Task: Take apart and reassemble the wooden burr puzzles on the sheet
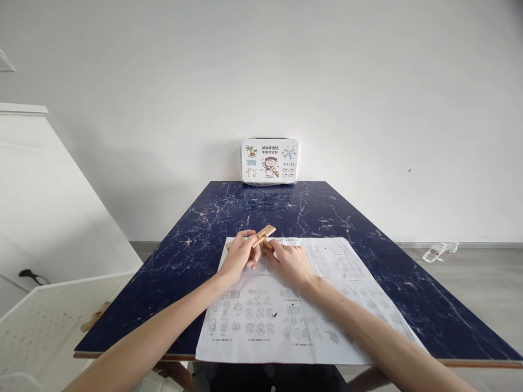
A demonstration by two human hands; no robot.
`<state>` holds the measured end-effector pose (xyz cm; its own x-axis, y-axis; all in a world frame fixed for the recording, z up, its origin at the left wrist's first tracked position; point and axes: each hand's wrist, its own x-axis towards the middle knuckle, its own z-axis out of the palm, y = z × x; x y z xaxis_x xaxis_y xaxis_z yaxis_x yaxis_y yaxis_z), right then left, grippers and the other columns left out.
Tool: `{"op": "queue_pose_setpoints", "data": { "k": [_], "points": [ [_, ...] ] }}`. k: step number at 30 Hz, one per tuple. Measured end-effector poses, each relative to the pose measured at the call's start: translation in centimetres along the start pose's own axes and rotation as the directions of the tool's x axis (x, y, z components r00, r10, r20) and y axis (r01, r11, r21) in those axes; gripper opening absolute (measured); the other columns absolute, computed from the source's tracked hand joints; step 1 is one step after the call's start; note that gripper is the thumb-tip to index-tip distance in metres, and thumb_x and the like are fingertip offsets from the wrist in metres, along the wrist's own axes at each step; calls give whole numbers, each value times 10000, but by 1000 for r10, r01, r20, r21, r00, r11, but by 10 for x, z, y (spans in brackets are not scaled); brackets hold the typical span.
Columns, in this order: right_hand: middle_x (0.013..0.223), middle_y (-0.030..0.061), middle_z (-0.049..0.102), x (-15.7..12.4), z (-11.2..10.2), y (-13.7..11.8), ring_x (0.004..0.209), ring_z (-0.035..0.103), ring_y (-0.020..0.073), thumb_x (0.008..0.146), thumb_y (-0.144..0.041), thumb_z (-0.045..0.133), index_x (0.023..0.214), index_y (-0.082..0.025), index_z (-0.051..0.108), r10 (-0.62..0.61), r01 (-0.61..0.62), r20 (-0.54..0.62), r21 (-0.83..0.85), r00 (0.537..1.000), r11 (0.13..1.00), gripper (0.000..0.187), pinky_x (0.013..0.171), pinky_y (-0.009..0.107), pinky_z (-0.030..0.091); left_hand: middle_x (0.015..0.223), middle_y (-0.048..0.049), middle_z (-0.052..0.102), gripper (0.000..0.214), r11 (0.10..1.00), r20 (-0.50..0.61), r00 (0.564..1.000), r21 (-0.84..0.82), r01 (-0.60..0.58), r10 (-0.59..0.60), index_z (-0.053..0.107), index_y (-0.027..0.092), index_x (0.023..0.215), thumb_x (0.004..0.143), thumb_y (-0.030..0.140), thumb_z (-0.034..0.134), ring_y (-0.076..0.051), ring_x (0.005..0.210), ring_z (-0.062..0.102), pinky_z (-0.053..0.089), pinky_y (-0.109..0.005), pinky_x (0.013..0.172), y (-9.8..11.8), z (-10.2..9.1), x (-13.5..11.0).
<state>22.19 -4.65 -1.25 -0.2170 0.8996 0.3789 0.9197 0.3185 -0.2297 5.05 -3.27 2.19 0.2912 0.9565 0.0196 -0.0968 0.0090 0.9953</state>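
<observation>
Panelling (pixel 24 179) in white is seen at the far left, with a perforated tray (pixel 44 321) below it. A dark blue marbled worktop (pixel 183 245) is set against a plain wall (pixel 368 81), and a printed sheet (pixel 335 321) is spread on its near part. Over the sheet's far edge a wooden piece (pixel 265 233) is clamped in the grip of the left hand (pixel 239 260). The right hand (pixel 290 262) is laid just beside it, and its grip cannot be told. A picture box (pixel 269 161) is stood at the far edge. A plastic bottle (pixel 440 251) is seen on the grey floor (pixel 482 294).

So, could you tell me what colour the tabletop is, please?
The tabletop is dark blue with white marble veining; head view.
</observation>
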Motion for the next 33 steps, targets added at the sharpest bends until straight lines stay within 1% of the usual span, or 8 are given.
{"op": "queue_pose_setpoints", "data": {
  "k": [4, 7, 12, 15, 20, 23, 28, 33],
  "points": [
    [806, 37, 779, 0, 2, 1, 595, 661, 180, 1087, -352, 423, 1070, -205, 634, 18, -18, -9, -13, 1000, 1000, 257, 550, 291, 205, 515, 76, 546, 286, 1000, 23, 999, 20, 22, -23, 473, 217, 1079, 969, 452, 594, -90, 378, 323, 370, -225, 413, -6, -1, 3],
    [756, 31, 756, 0, 5, 3, 575, 638, 181, 1086, -362, 406, 1080, -203, 637, 27, -27, -19, -17, 999, 999, 281, 547, 290, 207, 535, 64, 570, 270, 998, 30, 998, 44, 51, -52, 437, 225, 1002, 984, 445, 592, -82, 368, 337, 396, -230, 413, -6, 0, 3],
    [814, 32, 743, -1, 3, 7, 572, 596, 164, 1062, -374, 438, 1043, -213, 634, 13, -11, -57, 29, 998, 1000, 255, 538, 283, 234, 603, 41, 608, 286, 981, 28, 983, 76, 179, -181, 352, 244, 946, 1017, 399, 582, -78, 382, 395, 489, -259, 446, 0, 1, 0],
    [845, 39, 739, -1, 1, 7, 591, 600, 164, 1063, -358, 426, 1032, -213, 626, -12, 13, -31, 29, 999, 999, 249, 535, 288, 229, 643, 33, 620, 304, 972, 46, 974, 88, 217, -222, 345, 247, 956, 1018, 408, 596, -77, 387, 421, 533, -286, 474, 1, 0, -1],
    [890, 52, 751, -1, -4, 4, 637, 635, 182, 1091, -351, 378, 998, -202, 587, -10, 10, 62, 10, 998, 1000, 272, 555, 308, 211, 672, 23, 628, 296, 980, 34, 980, 33, 197, -198, 356, 245, 953, 1017, 398, 601, -85, 404, 437, 545, -299, 480, -5, -1, 2],
    [920, 53, 756, -1, -7, 1, 653, 639, 179, 1101, -342, 356, 948, -200, 566, 1, -3, 73, 24, 997, 1000, 296, 566, 307, 208, 679, 16, 632, 320, 988, -1, 989, -45, 147, -147, 373, 241, 930, 988, 395, 648, -83, 423, 446, 526, -278, 479, -9, 0, 3],
    [889, 44, 749, 0, -9, 2, 633, 609, 163, 1087, -326, 379, 939, -198, 581, -6, 5, 33, 32, 999, 999, 282, 566, 303, 195, 697, 15, 636, 346, 977, -11, 996, -194, 86, -90, 408, 237, 920, 934, 369, 727, -101, 494, 516, 551, -288, 549, -14, 2, 4],
    [835, 67, 730, 2, -3, 3, 590, 566, 158, 1074, -328, 375, 912, -178, 602, -77, 78, -44, 12, 996, 997, 317, 561, 311, 182, 689, 19, 632, 255, 959, -74, 985, -253, 130, -153, 411, 227, 920, 964, 263, 660, -91, 498, 500, 587, -304, 602, -15, 4, 7]
  ]
}}
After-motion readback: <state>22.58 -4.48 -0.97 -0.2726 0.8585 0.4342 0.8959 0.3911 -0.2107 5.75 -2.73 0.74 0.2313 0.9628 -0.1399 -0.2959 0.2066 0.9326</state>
